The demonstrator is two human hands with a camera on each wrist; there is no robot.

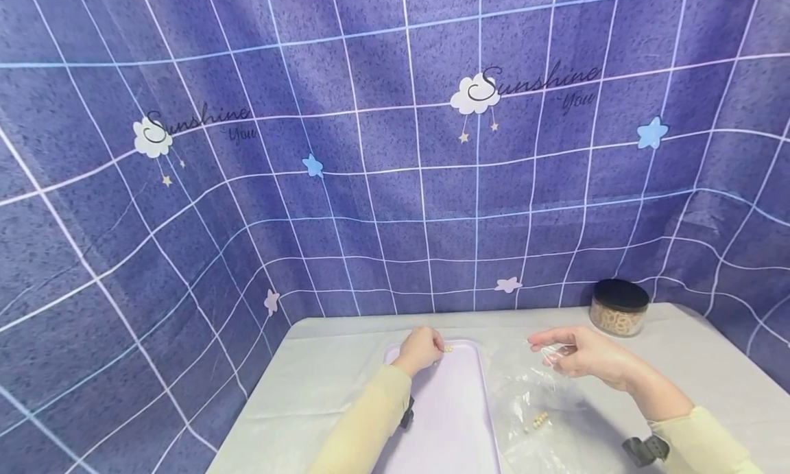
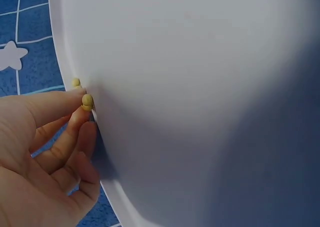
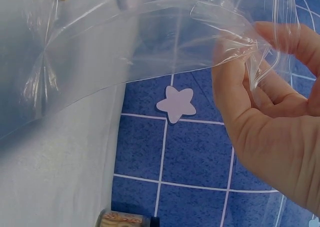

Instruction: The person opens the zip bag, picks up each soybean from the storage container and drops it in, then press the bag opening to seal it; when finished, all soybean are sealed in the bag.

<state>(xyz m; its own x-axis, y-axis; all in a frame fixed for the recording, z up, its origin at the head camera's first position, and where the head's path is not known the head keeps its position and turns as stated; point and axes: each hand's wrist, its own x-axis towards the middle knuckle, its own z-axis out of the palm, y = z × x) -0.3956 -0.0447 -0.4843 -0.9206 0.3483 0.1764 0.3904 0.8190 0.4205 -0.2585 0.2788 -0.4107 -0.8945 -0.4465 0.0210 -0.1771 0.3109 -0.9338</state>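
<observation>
At the far end of a pale lilac tray point(image 1: 444, 405), my left hand point(image 1: 422, 348) pinches a small yellow bean point(image 2: 87, 102) between thumb and fingertips. Another bean point(image 2: 76, 81) shows just past the thumb, by the tray's rim. In the head view a few beans point(image 1: 448, 349) lie on the tray right beside this hand. My right hand point(image 1: 589, 356) grips the mouth of a clear plastic zip bag point(image 3: 165, 42) between thumb and fingers, lifting that edge. Several loose beans point(image 1: 540, 420) show through the bag lower down, to the right of the tray.
A round clear jar point(image 1: 619, 309) with a black lid, holding ring-shaped pieces, stands at the table's back right. White cloth covers the table point(image 1: 308, 378). Behind it hangs a blue gridded curtain point(image 1: 382, 206) with stars and clouds.
</observation>
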